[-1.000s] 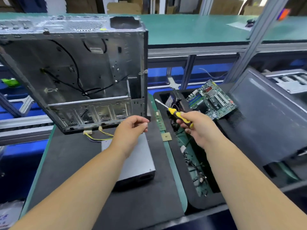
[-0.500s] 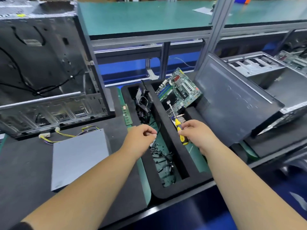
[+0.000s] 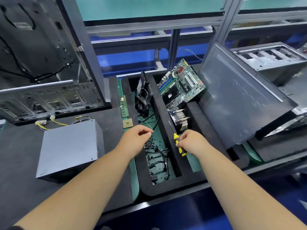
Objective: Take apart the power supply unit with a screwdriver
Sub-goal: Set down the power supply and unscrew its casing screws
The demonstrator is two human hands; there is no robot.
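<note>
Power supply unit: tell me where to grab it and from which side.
Grip the power supply unit across its two long side walls, coming down from above. It lies flat with its broad top face up and both sides free. Avoid the far end, where the yellow wires exit. The left hand is nearest; the right hand holds the screwdriver.

Both hands have travelled right, away from the grey metal power supply box [image 3: 69,146] and over the black foam parts tray [image 3: 166,188]. The left hand [image 3: 135,138], fingers curled, now hovers above the tray's left compartment. The right hand [image 3: 191,142] has turned the yellow-handled screwdriver [image 3: 178,143] so its tip points far, over the tray divider.
</note>
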